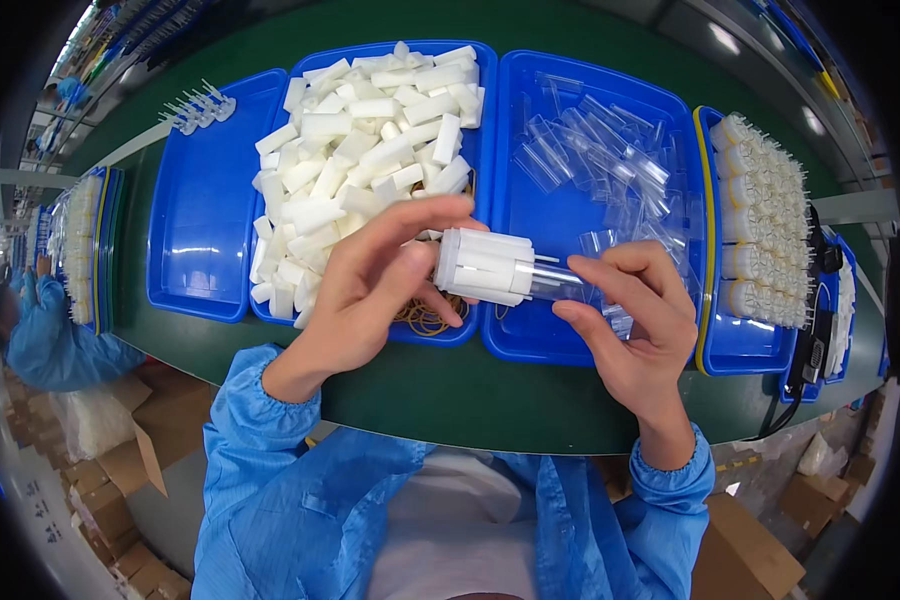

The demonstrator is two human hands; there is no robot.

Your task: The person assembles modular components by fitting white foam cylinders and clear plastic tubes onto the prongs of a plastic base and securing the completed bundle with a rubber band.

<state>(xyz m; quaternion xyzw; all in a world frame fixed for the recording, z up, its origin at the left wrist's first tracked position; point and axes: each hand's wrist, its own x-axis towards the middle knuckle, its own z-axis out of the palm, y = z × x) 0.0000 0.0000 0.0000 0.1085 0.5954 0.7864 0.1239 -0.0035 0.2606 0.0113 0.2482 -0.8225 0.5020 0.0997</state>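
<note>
My left hand (362,285) is closed round a white ribbed plastic cylinder (485,262), which lies nearly level above the gap between two blue trays. Thumb and fingers of my right hand (638,325) pinch a clear plastic tube (555,283) by its right end. The tube's other end meets the right end of the white cylinder; how deep it goes in cannot be made out. Behind my left hand, white foam-like blocks (355,150) fill a blue tray, with brown rubber bands (425,318) at its near edge. Loose clear tubes (595,150) lie in the tray beyond my right hand.
At left, a blue tray (205,220) carries several white pronged parts (200,108) at its far end. Rows of white cylindrical parts (760,220) stand on the right-hand tray, beside a black cable. A person in blue (55,320) sits far left. Cardboard boxes (740,550) stand below the green table.
</note>
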